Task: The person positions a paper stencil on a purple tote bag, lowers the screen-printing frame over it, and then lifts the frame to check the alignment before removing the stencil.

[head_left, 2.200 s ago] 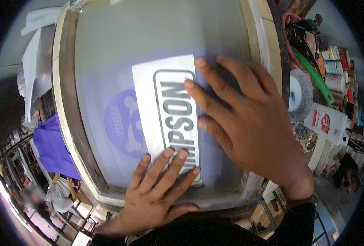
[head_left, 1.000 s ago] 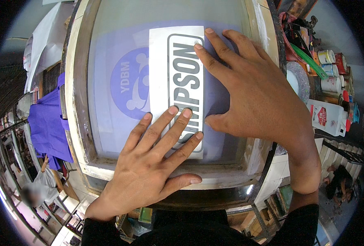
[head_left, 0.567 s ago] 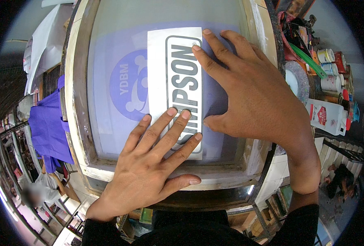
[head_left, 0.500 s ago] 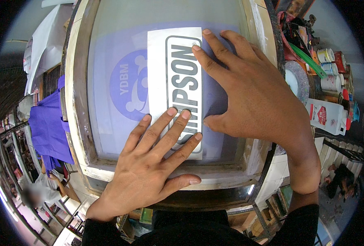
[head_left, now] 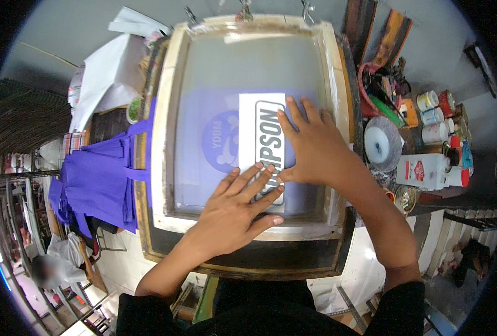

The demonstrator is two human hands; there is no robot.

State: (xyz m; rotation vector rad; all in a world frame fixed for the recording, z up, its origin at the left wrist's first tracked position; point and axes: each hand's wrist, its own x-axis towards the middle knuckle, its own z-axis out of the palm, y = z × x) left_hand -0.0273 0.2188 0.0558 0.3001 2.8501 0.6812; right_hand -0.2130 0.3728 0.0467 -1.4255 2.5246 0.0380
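Left hand: fingers fanned apart, three tips on lower part of white printed sheet, which lies on framed mesh screen. Right hand: fingers spread, index and thumb tips at sheet's right edge.

Worn on the person's head, a wide fisheye camera is looking down from above the near side of the framed screen, facing the far clamps; it is sitting fairly near, bending straight edges.
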